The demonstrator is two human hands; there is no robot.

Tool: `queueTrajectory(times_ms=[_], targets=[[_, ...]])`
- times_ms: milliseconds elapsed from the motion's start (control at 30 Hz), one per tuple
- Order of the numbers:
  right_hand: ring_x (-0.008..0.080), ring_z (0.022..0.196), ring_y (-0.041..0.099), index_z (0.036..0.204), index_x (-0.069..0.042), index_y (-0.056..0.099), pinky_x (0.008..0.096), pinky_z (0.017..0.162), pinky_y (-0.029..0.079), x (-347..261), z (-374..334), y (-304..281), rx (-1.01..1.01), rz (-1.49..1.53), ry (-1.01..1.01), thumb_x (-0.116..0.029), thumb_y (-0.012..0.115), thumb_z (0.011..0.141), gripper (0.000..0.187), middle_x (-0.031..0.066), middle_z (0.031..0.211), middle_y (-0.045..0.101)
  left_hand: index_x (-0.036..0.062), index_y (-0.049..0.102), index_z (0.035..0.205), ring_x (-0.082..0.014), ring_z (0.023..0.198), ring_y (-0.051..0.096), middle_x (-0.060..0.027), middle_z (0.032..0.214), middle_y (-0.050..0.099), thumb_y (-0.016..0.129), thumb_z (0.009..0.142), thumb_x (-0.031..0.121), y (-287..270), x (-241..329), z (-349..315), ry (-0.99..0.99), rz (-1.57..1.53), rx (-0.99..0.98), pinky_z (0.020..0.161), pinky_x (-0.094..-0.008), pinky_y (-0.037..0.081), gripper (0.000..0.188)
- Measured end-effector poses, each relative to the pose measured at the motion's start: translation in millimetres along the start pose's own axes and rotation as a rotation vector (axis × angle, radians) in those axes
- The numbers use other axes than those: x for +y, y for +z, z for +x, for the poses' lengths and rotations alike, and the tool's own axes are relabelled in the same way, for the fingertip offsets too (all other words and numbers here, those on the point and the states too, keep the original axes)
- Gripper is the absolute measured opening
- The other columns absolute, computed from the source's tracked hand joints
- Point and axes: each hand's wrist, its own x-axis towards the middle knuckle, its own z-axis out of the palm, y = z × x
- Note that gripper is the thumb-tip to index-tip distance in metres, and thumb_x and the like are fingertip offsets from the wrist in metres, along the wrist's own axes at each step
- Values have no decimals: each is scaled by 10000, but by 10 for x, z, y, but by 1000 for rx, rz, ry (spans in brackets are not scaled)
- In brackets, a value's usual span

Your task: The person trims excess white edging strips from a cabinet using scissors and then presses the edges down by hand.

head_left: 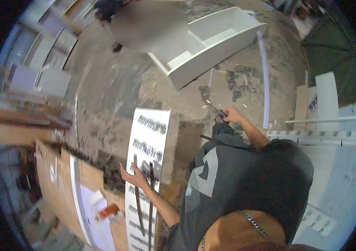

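My left hand (135, 177) is over a long white panel (148, 125) with rows of black print. Its thumb and fingers are apart. Two thin dark strips (151, 201) lie lengthwise on the panel, one passing by my left fingers; I cannot tell whether they touch it. Farther forward and right, my right hand (233, 116) is closed around a slim metal hand tool (214, 108). The tool's tip points away to the upper left, and blur hides its exact kind.
A white cabinet carcass (215, 56) lies on the dirty floor ahead, beside a blurred patch and part of another person. A pale lilac strip (265, 79) lies to its right. Wooden boards (52, 180) stand at left; white wrapped panels (341, 138) are at right.
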Motion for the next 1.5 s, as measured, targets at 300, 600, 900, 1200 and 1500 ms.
queueTrajectory(times_ms=[300,600,900,1200,1500], targets=[[110,683,542,856,-22,602,294,628,439,1633,-25,-1001,458,639,179,-161,772,742,248,18,709,592,59,574,1242,-272,1021,598,-134,1140,634,664,854,232,2507,2646,-300,334,-442,-868,851,-387,474,434],[108,672,562,948,-39,591,255,604,430,1544,1044,-3627,533,1072,-61,-255,664,888,237,25,749,611,59,548,1261,-283,944,637,-124,1056,660,661,860,386,5219,2384,153,46,-217,-1219,768,-392,519,530],[133,791,539,1032,-87,518,261,672,413,2846,2149,-5330,636,1185,-280,-335,548,943,266,47,866,578,68,515,1245,-267,1041,582,-107,1220,563,595,908,353,6438,3607,-265,-847,-9,-1693,799,-428,473,449],[199,870,582,1175,-11,488,298,806,443,4047,4013,-6805,459,1371,-72,-563,601,837,657,105,1064,596,-12,544,1263,-272,1073,607,-223,1206,601,606,905,302,10007,8566,-568,385,-249,-1430,856,-369,491,480],[211,1288,359,1464,-102,316,360,1095,267,5212,5179,-7528,225,1210,143,-553,516,908,743,79,1390,411,95,669,1079,-303,947,587,-93,1101,630,769,738,263,10238,12043,-1732,1022,-869,-1121,832,-403,475,393]])
